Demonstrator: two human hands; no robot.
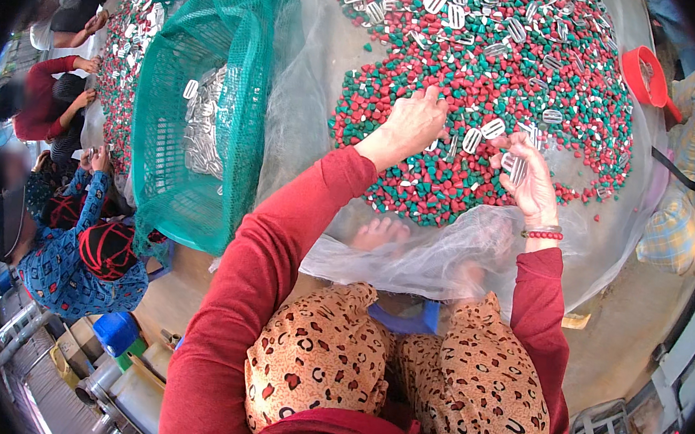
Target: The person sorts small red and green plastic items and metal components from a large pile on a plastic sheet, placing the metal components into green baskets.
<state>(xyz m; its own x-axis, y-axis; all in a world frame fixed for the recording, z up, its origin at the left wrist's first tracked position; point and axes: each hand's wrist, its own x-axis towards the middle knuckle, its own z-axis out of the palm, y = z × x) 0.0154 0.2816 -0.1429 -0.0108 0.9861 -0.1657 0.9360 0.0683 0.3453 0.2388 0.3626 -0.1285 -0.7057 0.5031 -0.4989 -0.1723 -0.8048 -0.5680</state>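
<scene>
Left hand (415, 122) rests palm-down, fingers loosely curled, on a heap of red and green pellets (491, 89). Right hand (529, 171) pinches several silver metal buckles (517, 167) just beside it.

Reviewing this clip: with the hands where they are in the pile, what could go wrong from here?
1. The right hand holds several metal buckles in a loose-looking grip; some might slip back among the red and green pellets.
2. The left hand presses into the pile near its edge, so pellets may roll off the clear plastic sheet toward the bare foot beneath.
3. Pellets could ride along with buckles into the green mesh basket.
</scene>
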